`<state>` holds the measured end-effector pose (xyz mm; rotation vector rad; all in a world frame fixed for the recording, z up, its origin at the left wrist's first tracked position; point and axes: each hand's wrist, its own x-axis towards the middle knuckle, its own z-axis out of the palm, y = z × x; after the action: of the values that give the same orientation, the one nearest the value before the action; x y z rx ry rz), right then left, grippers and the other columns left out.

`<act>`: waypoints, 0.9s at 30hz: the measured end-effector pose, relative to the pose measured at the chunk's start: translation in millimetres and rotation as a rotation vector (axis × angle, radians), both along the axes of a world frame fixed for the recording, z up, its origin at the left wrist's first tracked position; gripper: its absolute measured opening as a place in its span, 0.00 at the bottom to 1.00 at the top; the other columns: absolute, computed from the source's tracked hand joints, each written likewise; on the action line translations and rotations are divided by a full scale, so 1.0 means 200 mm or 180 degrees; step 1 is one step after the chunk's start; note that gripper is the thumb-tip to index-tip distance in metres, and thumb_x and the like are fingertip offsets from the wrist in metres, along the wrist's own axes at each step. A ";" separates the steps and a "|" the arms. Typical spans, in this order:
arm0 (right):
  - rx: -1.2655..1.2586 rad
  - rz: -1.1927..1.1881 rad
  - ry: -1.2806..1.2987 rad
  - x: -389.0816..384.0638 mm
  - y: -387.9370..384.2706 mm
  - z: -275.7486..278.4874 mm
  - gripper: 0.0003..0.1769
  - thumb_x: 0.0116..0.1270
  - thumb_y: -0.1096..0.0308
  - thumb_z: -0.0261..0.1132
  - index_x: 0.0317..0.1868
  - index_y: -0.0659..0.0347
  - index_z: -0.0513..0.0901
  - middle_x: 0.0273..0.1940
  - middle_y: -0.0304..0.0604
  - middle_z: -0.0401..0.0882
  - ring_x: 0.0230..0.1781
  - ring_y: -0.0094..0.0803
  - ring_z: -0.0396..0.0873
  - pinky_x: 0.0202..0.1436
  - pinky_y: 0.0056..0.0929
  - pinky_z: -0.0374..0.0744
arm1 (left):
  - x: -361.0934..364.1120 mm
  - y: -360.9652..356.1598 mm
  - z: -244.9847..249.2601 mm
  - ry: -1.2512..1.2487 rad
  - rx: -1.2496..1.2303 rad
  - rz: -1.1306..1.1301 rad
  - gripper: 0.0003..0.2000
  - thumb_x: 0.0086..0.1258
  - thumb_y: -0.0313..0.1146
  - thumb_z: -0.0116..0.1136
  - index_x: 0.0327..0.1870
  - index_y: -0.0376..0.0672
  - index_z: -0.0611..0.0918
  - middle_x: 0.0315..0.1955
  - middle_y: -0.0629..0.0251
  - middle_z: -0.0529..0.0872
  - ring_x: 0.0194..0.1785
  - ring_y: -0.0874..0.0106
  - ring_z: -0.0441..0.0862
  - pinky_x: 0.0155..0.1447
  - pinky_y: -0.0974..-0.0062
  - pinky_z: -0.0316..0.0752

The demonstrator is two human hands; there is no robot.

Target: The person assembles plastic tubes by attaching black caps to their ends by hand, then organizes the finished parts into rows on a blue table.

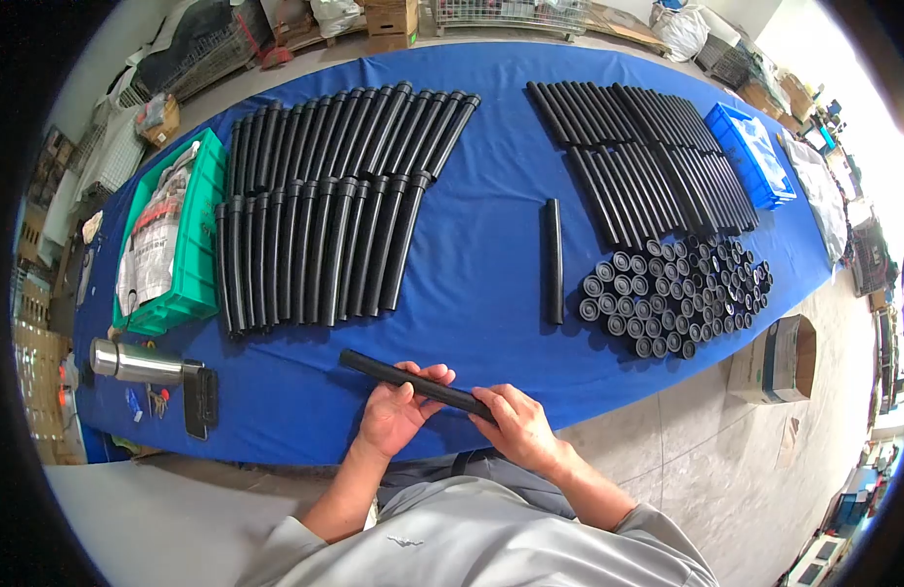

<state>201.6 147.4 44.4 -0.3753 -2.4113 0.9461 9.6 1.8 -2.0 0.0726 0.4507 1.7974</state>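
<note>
A black tube (pixel 418 383) is held slantwise in front of my body, above the near edge of the blue-covered table. My left hand (pixel 397 411) grips it near the middle, thumb on the near side and fingers behind. Around its right end the fingers of my right hand (pixel 516 426) are closed, so that end is hidden. Farther out, a single black tube (pixel 554 262) lies on the cloth. To its right is a cluster of round black caps (pixel 667 293). Rows of capped black tubes (pixel 320 249) lie on the left, and rows of plain black tubes (pixel 643 186) at the far right.
On the left stands a green crate (pixel 217 181) with plastic bags inside. A steel flask (pixel 139 361), keys (pixel 158 400) and a phone (pixel 201 402) lie near the front left. A blue bin (pixel 760 171) sits far right, and a cardboard box (pixel 773 362) stands on the floor.
</note>
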 end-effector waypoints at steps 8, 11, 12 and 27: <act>-0.2257 0.0040 -0.1096 0.03 0.06 0.08 0.25 0.68 0.67 0.77 0.62 0.65 0.82 0.45 0.51 0.86 0.39 0.38 0.87 0.41 0.37 0.86 | 0.00 0.00 -0.02 0.0051 0.0090 -0.0033 0.13 0.80 0.28 0.62 0.62 0.45 0.81 0.63 0.46 0.85 0.75 0.48 0.77 0.75 0.45 0.78; 0.0057 0.0119 -0.0092 0.03 0.01 -0.02 0.25 0.70 0.67 0.76 0.63 0.68 0.81 0.44 0.49 0.87 0.38 0.30 0.87 0.40 0.35 0.86 | 0.00 0.00 0.01 -0.0029 0.0037 -0.0039 0.12 0.80 0.28 0.61 0.62 0.46 0.81 0.63 0.46 0.85 0.74 0.48 0.77 0.75 0.46 0.79; -0.0798 0.0038 -0.0402 0.03 0.01 0.03 0.25 0.68 0.69 0.76 0.63 0.67 0.81 0.45 0.50 0.86 0.39 0.35 0.87 0.40 0.37 0.86 | 0.00 0.00 0.00 -0.0030 0.0092 -0.0054 0.12 0.81 0.28 0.61 0.61 0.46 0.82 0.63 0.47 0.85 0.74 0.48 0.77 0.75 0.47 0.78; -0.3541 -0.0064 -0.1338 0.03 0.04 0.05 0.26 0.65 0.71 0.77 0.62 0.66 0.80 0.44 0.49 0.84 0.39 0.43 0.87 0.40 0.41 0.86 | 0.00 0.00 -0.01 0.0056 0.0092 -0.0060 0.12 0.80 0.28 0.62 0.61 0.45 0.82 0.63 0.45 0.85 0.73 0.48 0.78 0.75 0.48 0.78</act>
<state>208.6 155.4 54.2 -1.0515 -1.9357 2.3253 9.2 2.6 -3.3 0.1123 0.4354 1.7861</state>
